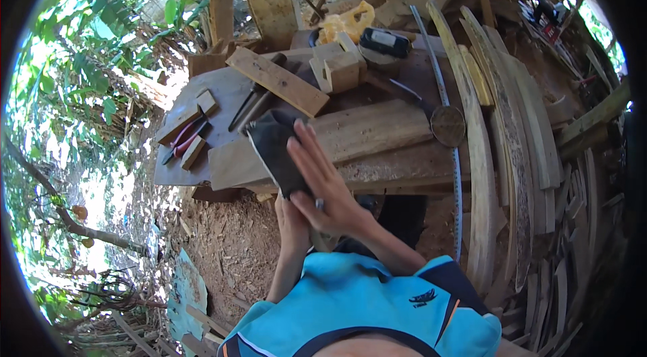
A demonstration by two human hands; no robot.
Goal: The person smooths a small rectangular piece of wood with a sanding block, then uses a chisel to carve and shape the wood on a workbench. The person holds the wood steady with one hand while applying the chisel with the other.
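Note:
A dark, flat folded sheet [275, 153] with a pale left edge stands tilted in front of me at the bench's near edge. My left hand [291, 222] grips it at its lower end, most of those fingers hidden behind it and behind the other hand. Across its right side lies my right hand [327, 188], palm against it, the fingers stretched out straight and a ring on one of them. Just beyond both hands, a thick wooden plank [377, 133] rests along the bench.
On the bench [236, 84] lie red-handled pliers [187, 146], a short board [276, 79], dark-handled tools [248, 102], wooden blocks [337, 73], a yellow plastic bag [352, 21] and a wooden disc [447, 126]. A long metal rule [432, 54] and long slats [482, 209] run along the right.

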